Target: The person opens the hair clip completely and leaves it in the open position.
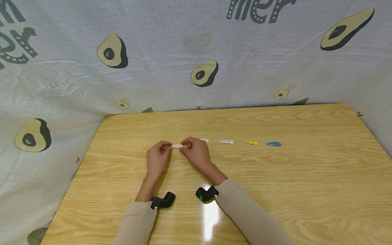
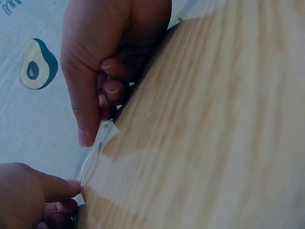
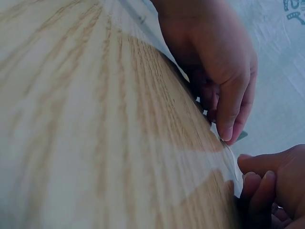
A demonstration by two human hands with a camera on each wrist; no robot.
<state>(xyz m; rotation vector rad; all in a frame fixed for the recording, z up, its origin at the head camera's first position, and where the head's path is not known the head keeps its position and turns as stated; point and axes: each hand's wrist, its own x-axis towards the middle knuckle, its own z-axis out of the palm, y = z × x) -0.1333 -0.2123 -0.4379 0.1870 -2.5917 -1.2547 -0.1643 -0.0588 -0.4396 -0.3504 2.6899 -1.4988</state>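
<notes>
Left hand (image 1: 157, 159): thumb and forefinger together, pinching the left end of a white hair clip (image 1: 177, 146); the other fingers curl in toward the palm. Right hand (image 1: 197, 153): thumb and forefinger a little apart, bent to either side of the clip's right end; cannot tell whether they touch it. Left wrist view shows a gap between the right thumb and the neighbouring fingers.

White hair clip lies between the two hands, lengthwise from one to the other, low over the tabletop (image 1: 294, 190); contact with the wood unclear.

Just left of the left hand, a yellow piece (image 1: 146, 149), mostly hidden; type uncertain. Just beyond the right hand, a second white clip (image 1: 204, 140), partly covered by the hand. Further right, spaced apart in a rough row: third white clip (image 1: 226, 142), yellow clip (image 1: 250, 142), blue clip (image 1: 274, 144) at the right end.

Each wrist carries a black device, left device (image 1: 163, 200) and right device (image 1: 207, 194), at the cuffs of beige sleeves (image 1: 245, 207). Tabletop is light wood grain, with a bright glare patch near the right device. Behind and to the sides, pale cloth (image 1: 159, 41) printed with avocado halves, small flowers and grey lettering.
</notes>
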